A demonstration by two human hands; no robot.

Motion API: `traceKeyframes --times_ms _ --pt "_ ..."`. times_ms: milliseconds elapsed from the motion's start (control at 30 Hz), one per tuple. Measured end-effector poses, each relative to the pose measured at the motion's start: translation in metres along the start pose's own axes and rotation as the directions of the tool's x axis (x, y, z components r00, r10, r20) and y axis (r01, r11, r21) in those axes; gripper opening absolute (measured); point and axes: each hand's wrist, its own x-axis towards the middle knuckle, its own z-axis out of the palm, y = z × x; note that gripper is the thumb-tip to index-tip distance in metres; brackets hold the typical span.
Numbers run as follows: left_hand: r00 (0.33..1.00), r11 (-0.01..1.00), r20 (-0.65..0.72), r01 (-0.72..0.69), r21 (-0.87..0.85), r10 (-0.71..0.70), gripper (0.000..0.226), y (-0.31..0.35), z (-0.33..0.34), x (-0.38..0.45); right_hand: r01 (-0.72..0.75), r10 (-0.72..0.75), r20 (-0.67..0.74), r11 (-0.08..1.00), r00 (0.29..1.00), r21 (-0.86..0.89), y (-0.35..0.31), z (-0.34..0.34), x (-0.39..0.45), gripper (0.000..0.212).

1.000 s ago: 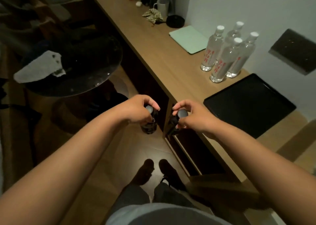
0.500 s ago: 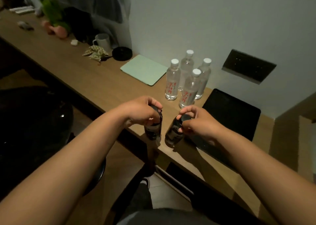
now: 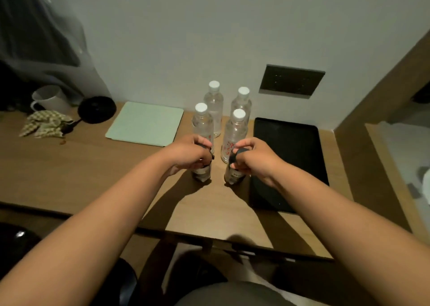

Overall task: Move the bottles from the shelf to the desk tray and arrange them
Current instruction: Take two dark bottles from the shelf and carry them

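Left hand and right hand each grip 1 small dark bottle by the cap, left bottle and right bottle low over the surface beside the black tray; likely rigid, light, smooth-sided, so cap grips suit.

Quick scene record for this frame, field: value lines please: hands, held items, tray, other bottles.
left hand: grips small dark bottle by its top
right hand: grips second small dark bottle by its cap
dark bottles: low over the wooden desk, contact unclear; outside the tray
black rectangular tray: no bottle visible on it
clear plastic water bottles: four, white caps, upright, left of tray
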Motion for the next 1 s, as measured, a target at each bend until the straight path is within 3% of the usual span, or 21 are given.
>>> traceKeyframes --times_ms 400,567,833,1000 --pt "0.993 1.000 0.116 -0.016 0.015 0.015 0.033 -0.006 -0.015 0.023 -0.020 0.021 -0.017 1.000 1.000 0.008 0.009 0.000 0.014 0.038" --pt "0.985 0.991 0.140 -0.108 0.077 0.096 0.026 0.008 -0.022 0.023 0.020 -0.019 0.012 0.994 1.000 -0.112 0.008 -0.004 0.010 0.048" --pt "0.954 0.947 0.135 -0.288 0.142 0.269 0.023 0.050 -0.007 0.010 0.185 -0.208 -0.048 0.937 0.977 -0.296 -0.009 -0.030 -0.023 0.050" --pt "0.920 0.896 0.182 -0.382 0.227 0.347 0.026 0.086 0.028 -0.009 0.137 -0.211 -0.178 0.925 0.961 -0.354 -0.001 -0.075 -0.056 0.055"
